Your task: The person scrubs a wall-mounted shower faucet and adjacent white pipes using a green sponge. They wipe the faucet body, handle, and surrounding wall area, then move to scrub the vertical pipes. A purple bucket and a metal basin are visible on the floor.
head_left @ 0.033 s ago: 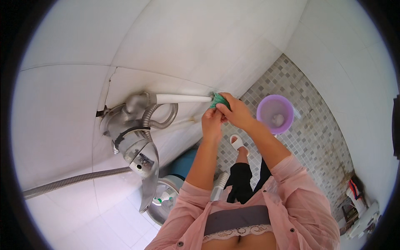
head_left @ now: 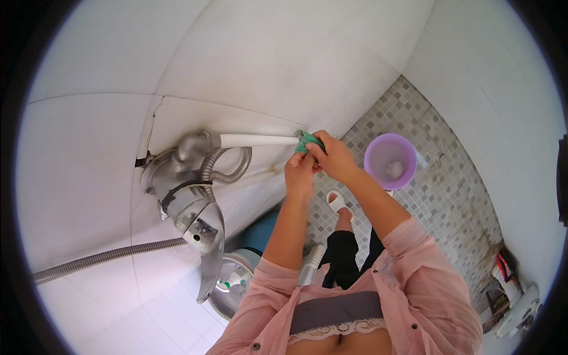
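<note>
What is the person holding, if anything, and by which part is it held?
The right hand holds a green cloth or pad by its right end; whether the left hand, just below, also grips it cannot be told.

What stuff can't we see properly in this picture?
All in the head view:
- The end of the white pipe: hidden around the green piece and right hand.
- Some fingertips of the left hand: overlapped by the right.
- The grey hose's far end: cut off by the dark left rim.
- The pale lump in the purple bucket: too small and blurred to name.
</note>
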The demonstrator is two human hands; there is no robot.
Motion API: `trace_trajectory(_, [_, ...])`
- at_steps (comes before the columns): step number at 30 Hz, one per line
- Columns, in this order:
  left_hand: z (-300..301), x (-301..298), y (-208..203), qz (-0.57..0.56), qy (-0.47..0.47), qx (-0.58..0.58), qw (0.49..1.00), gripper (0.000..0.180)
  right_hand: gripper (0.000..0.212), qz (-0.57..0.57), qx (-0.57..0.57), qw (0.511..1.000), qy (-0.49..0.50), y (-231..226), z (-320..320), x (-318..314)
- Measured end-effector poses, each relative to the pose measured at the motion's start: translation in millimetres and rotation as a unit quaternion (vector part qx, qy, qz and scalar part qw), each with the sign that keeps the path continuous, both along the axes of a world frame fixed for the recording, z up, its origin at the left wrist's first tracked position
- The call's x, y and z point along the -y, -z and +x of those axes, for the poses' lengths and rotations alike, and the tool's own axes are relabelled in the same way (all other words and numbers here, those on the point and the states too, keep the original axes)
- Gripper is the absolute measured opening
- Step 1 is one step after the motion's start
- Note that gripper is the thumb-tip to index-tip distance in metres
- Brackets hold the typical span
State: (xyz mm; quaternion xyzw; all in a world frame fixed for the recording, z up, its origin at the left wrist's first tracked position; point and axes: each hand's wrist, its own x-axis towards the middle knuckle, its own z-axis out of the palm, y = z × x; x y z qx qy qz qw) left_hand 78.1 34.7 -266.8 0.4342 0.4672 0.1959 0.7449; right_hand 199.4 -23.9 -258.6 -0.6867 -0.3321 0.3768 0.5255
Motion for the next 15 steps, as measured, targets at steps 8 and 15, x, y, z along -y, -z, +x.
trace_trajectory(8, [-38, 25, -10, -0.027, -0.006, -0.07, 0.997, 0.034, 0.028, -0.043, -0.052, 0.991, 0.119, 46, -11, -34])
trace_trajectory(15, [-102, 64, 22, -0.103, 0.042, -0.125, 0.986, 0.033, 0.024, -0.11, -0.017, 0.994, 0.018, 15, 12, -44])
